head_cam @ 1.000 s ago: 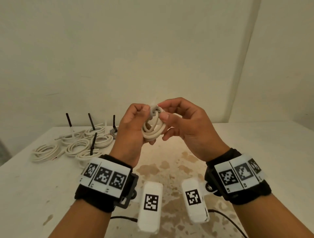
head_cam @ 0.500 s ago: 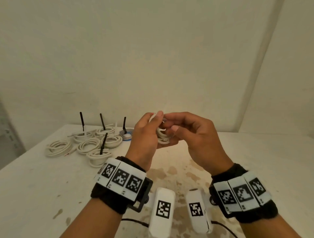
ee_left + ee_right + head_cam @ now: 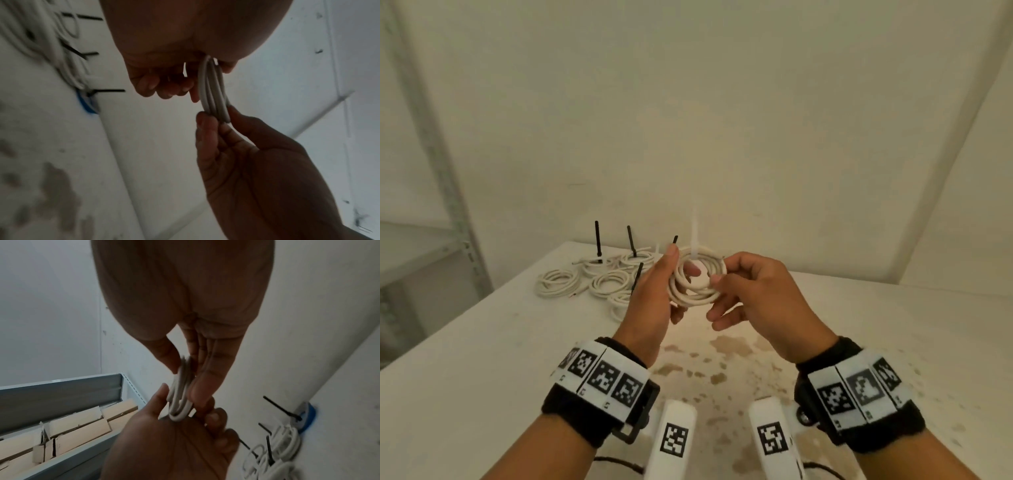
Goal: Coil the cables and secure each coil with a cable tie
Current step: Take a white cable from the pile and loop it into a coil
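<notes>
The white cable coil point(image 3: 697, 279) is held upright above the surface point(image 3: 482, 359), between both hands. The left hand point(image 3: 654, 294) has its grip closed on the coil's left rim, thumb in front, fingers behind. The right hand point(image 3: 753, 301) pinches the right rim between thumb and forefinger. A white cable tie point(image 3: 694, 236) rises from the coil's top edge; its head is hard to make out. Tied coils point(image 3: 599, 281) lie far left, partly hidden behind the left hand.
</notes>
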